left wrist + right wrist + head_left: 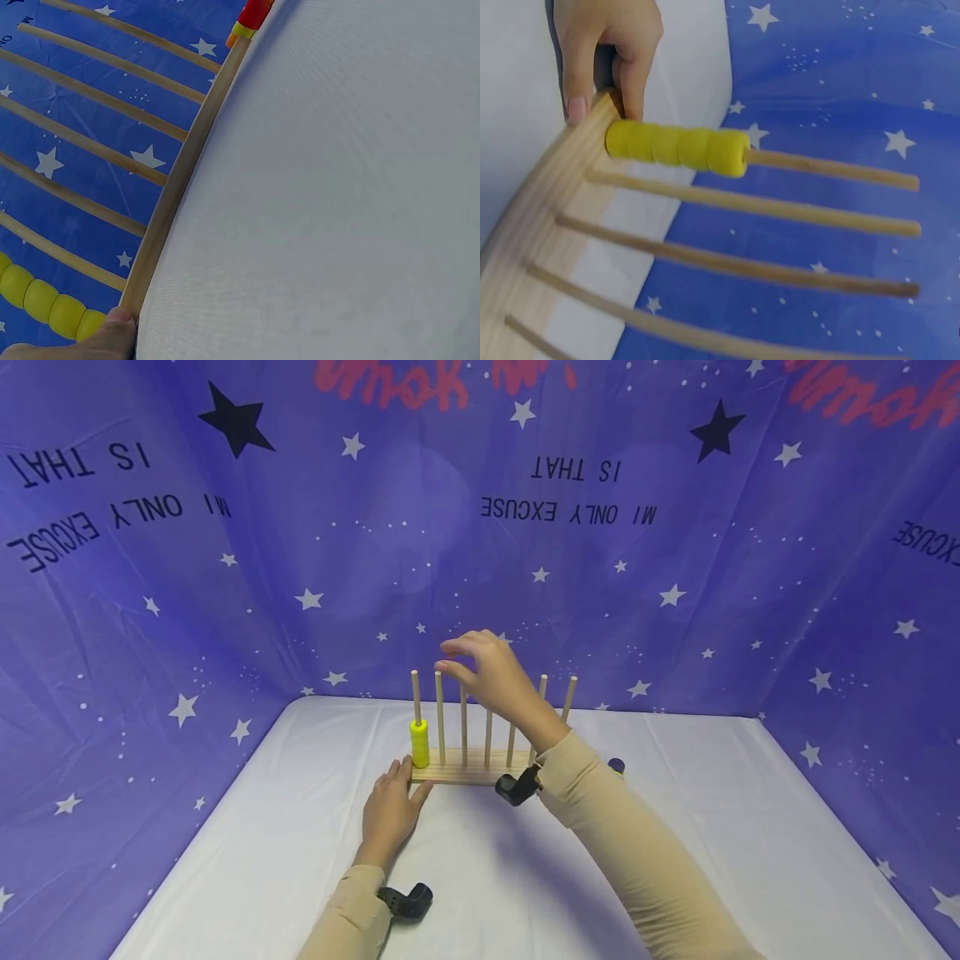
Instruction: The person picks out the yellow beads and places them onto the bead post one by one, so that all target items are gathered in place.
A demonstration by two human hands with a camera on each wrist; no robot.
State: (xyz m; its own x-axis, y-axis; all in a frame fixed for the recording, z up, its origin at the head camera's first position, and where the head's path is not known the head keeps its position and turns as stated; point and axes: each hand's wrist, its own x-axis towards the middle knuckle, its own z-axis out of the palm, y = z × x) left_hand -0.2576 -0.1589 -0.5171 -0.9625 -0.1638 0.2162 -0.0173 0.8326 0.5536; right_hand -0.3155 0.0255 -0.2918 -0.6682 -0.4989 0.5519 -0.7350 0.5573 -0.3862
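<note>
A wooden base [450, 772] carries a row of upright rods [440, 718]. Several yellow beads [420, 745] are stacked on the leftmost rod; they also show in the right wrist view [676, 148]. My left hand [392, 810] holds the base's left end, thumb at the front edge; in the right wrist view that hand [609, 45] grips the base's corner beside the beads. My right hand [498, 681] is raised by the tops of the second and third rods, fingers bent, a gap between thumb and forefinger. No held object is discernible there.
A dark blue piece [617, 766] lies on the white table [697, 827] right of the base, partly behind my right sleeve. Red, yellow and orange pieces [253, 15] show beyond the base's far end in the left wrist view. Starry blue cloth [420, 527] surrounds the table's back and sides.
</note>
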